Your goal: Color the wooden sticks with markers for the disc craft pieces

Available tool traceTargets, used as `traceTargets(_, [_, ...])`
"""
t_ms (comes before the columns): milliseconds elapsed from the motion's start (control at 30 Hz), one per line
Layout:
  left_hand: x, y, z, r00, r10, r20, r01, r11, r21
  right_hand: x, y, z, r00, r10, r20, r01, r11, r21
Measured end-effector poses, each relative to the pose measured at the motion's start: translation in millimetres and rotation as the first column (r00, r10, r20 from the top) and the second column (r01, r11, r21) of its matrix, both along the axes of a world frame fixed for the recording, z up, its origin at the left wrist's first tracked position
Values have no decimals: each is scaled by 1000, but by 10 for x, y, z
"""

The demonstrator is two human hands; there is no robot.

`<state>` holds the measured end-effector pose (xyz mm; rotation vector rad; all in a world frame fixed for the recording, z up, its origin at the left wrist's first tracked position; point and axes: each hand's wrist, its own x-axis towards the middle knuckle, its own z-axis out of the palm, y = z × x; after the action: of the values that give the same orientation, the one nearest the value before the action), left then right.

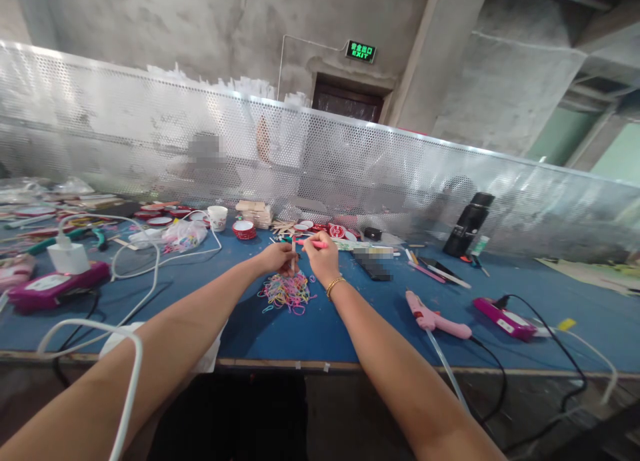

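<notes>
Both my arms reach out over a blue table (350, 321). My left hand (277, 257) is closed on a thin pale stick (293, 251) held upright. My right hand (321, 255) is closed on a pink stick (315, 244) that points left, towards the pale one. The two hands almost touch. Just below them lies a loose pile of coloured rubber bands (286, 292) on the table.
A pink glue gun (435, 319) with its cable lies to the right, beyond it a magenta power strip (504, 318). Left: another magenta strip (53, 285) with a white charger and cables. Behind: white cup (217, 217), red tape rolls, black bottle (467, 225), perforated metal screen.
</notes>
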<state>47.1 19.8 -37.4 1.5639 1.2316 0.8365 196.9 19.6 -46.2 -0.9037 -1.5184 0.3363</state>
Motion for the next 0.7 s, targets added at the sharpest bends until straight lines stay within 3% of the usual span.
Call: traceTargets(700, [2, -28, 22, 999, -34, -3, 35, 999, 16, -24, -20, -2, 999, 35, -12, -34, 999, 23])
